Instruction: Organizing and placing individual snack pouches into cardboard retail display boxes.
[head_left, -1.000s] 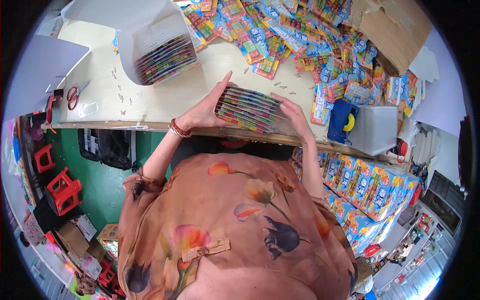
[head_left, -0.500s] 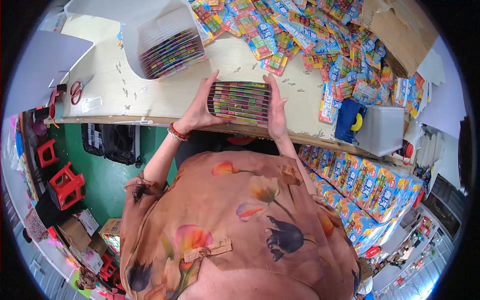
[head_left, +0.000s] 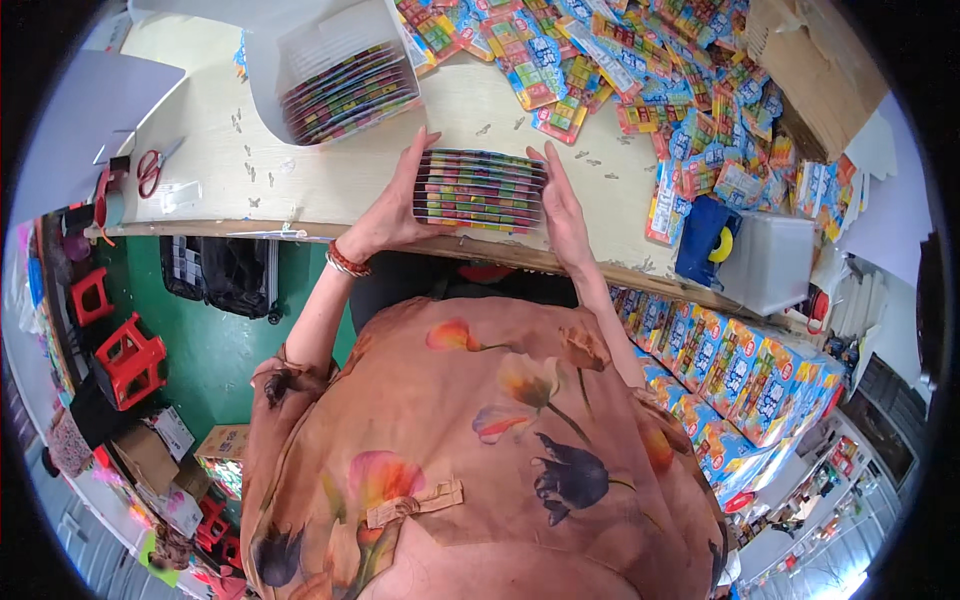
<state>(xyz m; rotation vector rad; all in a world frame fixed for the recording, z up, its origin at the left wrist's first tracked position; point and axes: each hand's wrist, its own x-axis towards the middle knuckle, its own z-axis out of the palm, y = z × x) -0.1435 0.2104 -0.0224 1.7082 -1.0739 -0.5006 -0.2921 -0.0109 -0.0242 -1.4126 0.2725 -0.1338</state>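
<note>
A pale wooden table [head_left: 330, 175] is filling the upper half of my view, with a green floor [head_left: 215, 350] showing below its near edge. At the table's front edge, a stack of colourful packets [head_left: 480, 190] is standing on its side, and I am seeing both hands pressing it from its two ends. The left hand [head_left: 395, 205] is lying flat against the left end, fingers spread upward; the right hand [head_left: 560, 205] is lying flat against the right end. The stack is being clamped between the two open palms rather than held in curled fingers. Behind it, a white box [head_left: 330, 60] is holding more packets stacked in rows. Loose packets [head_left: 640, 70] are lying heaped across the far right of the table. Red-handled scissors [head_left: 150, 170] are resting near the left edge
</note>
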